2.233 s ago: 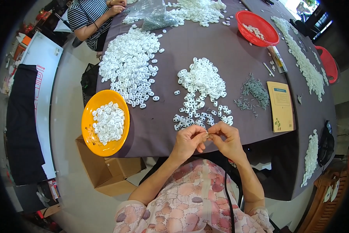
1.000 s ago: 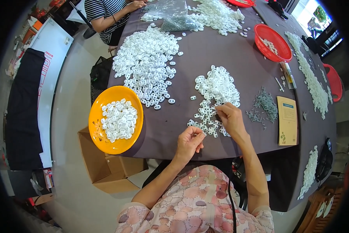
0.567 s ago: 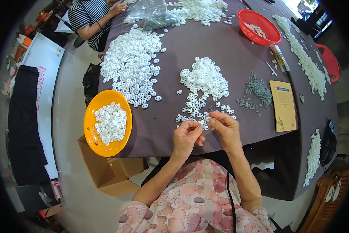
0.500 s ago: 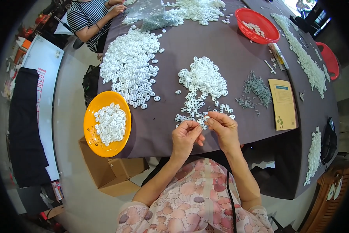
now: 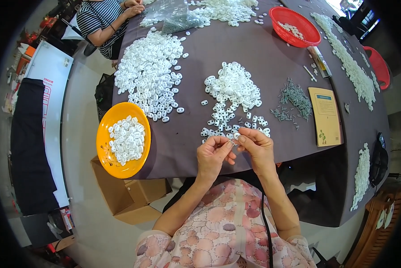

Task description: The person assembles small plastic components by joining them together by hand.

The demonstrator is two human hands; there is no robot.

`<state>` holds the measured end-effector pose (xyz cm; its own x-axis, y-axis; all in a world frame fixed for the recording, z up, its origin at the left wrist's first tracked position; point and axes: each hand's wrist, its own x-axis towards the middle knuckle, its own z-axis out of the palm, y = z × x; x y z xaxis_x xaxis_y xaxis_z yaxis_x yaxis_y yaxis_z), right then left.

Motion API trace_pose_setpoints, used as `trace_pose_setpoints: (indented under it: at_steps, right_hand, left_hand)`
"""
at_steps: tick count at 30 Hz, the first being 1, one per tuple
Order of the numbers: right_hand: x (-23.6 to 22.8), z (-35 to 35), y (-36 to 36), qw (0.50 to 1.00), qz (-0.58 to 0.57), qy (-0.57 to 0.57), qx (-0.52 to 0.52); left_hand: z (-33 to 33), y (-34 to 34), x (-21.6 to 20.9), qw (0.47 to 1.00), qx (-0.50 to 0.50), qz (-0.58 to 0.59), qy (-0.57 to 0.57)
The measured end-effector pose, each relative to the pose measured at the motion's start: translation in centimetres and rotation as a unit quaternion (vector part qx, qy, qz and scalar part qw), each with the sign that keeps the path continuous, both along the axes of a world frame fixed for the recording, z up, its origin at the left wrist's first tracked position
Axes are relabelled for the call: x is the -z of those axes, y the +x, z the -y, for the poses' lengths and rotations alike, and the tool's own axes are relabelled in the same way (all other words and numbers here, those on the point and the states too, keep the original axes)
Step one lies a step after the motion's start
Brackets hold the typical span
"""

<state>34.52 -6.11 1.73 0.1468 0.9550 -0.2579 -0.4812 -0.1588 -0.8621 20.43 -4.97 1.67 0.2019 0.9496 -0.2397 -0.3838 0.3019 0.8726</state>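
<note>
My right hand [image 5: 259, 149] pinches a small white plastic piece [image 5: 236, 135] between thumb and fingertips. Close beside it, my left hand [image 5: 211, 156] is closed with thumb and forefinger together; what sits in that pinch is too small to make out. Both hands meet above the front edge of the dark-clothed table. Just beyond them lies a loose heap of white two-holed plastic pieces [image 5: 234, 87], with strays reaching down to my fingers. To the right of that heap is a pile of thin grey pieces [image 5: 296, 102], perhaps small springs.
At my left, a yellow plate [image 5: 103, 149] holds white oval pieces; a bigger heap of white ovals [image 5: 147, 71] lies behind it. A tan booklet [image 5: 325, 116], a red basket [image 5: 314, 41] and long white rows [image 5: 350, 62] are at right. Another person [image 5: 102, 24] works far left.
My hands stay together in nearly the same place, with only small finger movements. The whole view has shifted slightly.
</note>
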Motion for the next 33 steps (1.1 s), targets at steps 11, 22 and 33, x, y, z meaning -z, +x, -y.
trace_pose_setpoints:
  at_steps: [11, 22, 33]
  right_hand:
    - [0.2, 0.0, -0.7, 0.994, 0.110, 0.025, 0.005]
    - [0.8, 0.2, -1.1, 0.992, 0.120, 0.044, -0.013]
    - [1.1, 1.2, -0.2, 0.983, 0.174, 0.055, -0.036]
  left_hand:
    - [-0.1, 0.0, -0.1, 0.998, -0.011, -0.061, -0.005]
    - [-0.4, -0.2, 0.6, 0.999, -0.010, -0.040, -0.034]
    - [0.4, 0.1, 1.1, 0.999, 0.022, -0.026, -0.032]
